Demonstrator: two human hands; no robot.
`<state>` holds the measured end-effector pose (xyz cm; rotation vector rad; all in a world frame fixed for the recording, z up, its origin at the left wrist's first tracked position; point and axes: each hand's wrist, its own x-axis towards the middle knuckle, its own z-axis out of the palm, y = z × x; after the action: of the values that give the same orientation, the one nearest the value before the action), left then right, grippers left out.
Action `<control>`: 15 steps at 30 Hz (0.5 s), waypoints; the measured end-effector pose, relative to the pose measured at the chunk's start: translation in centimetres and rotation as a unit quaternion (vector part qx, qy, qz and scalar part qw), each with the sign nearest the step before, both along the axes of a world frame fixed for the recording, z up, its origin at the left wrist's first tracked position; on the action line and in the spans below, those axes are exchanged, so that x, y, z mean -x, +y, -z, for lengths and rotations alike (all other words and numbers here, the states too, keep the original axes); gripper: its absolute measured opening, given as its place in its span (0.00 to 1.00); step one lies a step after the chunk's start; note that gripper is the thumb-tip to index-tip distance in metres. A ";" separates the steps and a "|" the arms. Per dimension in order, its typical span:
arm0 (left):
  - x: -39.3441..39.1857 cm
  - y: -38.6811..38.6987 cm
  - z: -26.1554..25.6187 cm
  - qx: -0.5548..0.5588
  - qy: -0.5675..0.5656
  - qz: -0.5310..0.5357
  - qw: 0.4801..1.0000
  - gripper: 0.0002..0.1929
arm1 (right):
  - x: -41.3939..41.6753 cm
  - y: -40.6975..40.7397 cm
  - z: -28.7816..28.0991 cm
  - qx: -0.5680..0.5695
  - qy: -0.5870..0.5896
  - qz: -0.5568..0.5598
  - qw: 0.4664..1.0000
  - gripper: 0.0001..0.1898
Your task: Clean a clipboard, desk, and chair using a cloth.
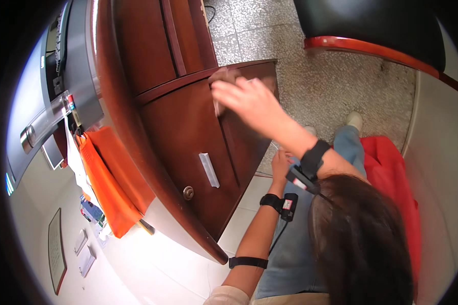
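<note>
My right hand (248,99) is blurred against the front of a reddish-brown wooden desk cabinet (183,126). Under its fingers is a brownish, cloth-like piece (219,108), pressed near the seam between the cabinet's panels; the blur hides its exact shape. Lower down, my left hand (281,162) hangs beside the cabinet's side edge with its fingers curled. Whether anything is in that hand is not clear. A pale bar handle (209,170) and a round metal lock (188,193) sit on the cabinet front.
The curved desktop edge (128,110) runs along the left. On the desk are an orange cloth or bag (105,190), a clear bottle (47,118) and a monitor (28,95). A black-seated chair (366,23) stands at upper right; red fabric (393,183) lies behind my legs. Dark hair covers the lower right.
</note>
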<state>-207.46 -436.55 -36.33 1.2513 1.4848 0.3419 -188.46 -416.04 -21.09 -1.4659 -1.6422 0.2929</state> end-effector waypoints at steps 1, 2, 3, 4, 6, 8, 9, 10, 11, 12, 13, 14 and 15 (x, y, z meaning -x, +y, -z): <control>3.2 0.8 0.2 -0.072 -0.044 0.016 0.996 0.15 | 0.4 2.3 -1.3 -0.031 0.085 -0.038 0.995 0.19; 1.9 0.4 0.7 -0.063 -0.054 0.014 0.996 0.15 | 0.5 1.6 0.1 -0.010 0.113 -0.043 0.993 0.18; -1.4 -0.3 0.5 0.117 -0.073 -0.050 0.989 0.16 | -0.2 0.1 1.9 0.020 0.131 -0.045 0.990 0.18; -2.7 0.2 -0.6 0.280 -0.070 -0.109 0.951 0.18 | 0.2 -1.1 2.2 0.037 0.142 -0.056 0.988 0.17; -4.7 -0.3 -2.2 0.132 -0.070 -0.016 0.989 0.18 | -0.1 -3.6 1.4 0.057 0.151 -0.095 0.982 0.16; -4.1 0.9 -3.5 -0.086 -0.034 0.176 0.980 0.20 | 0.5 -5.5 0.0 0.100 0.178 -0.184 0.962 0.15; -4.5 1.6 -4.0 -0.091 -0.034 0.178 0.979 0.20 | 0.4 -6.2 -0.7 0.126 0.208 -0.206 0.948 0.15; -4.9 2.2 -4.6 -0.001 -0.002 0.095 0.995 0.15 | 0.1 -6.3 -1.0 0.157 0.226 -0.209 0.938 0.15; -5.3 3.0 -5.1 0.088 0.030 0.009 0.996 0.12 | -0.1 -6.1 -1.3 0.187 0.244 -0.212 0.928 0.14; -5.7 4.1 -5.7 -0.172 0.054 0.129 0.975 0.13 | -1.0 -5.5 -1.9 0.183 0.239 -0.212 0.930 0.14; -7.5 5.1 -6.5 -0.169 0.040 0.129 0.976 0.13 | -2.7 -5.2 -1.5 0.196 0.296 -0.143 0.924 0.15; -9.4 6.2 -7.3 -0.083 0.019 0.033 0.996 0.16 | -4.3 -4.9 -1.0 0.206 0.349 -0.072 0.911 0.15; -10.5 7.5 -8.5 0.000 0.009 -0.063 0.998 0.19 | -5.4 -3.9 -1.2 0.229 0.386 -0.034 0.893 0.18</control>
<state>-197.00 -429.07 -27.79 1.1666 1.5817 0.4154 -183.07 -419.92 -19.90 -1.3506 -0.9945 1.2032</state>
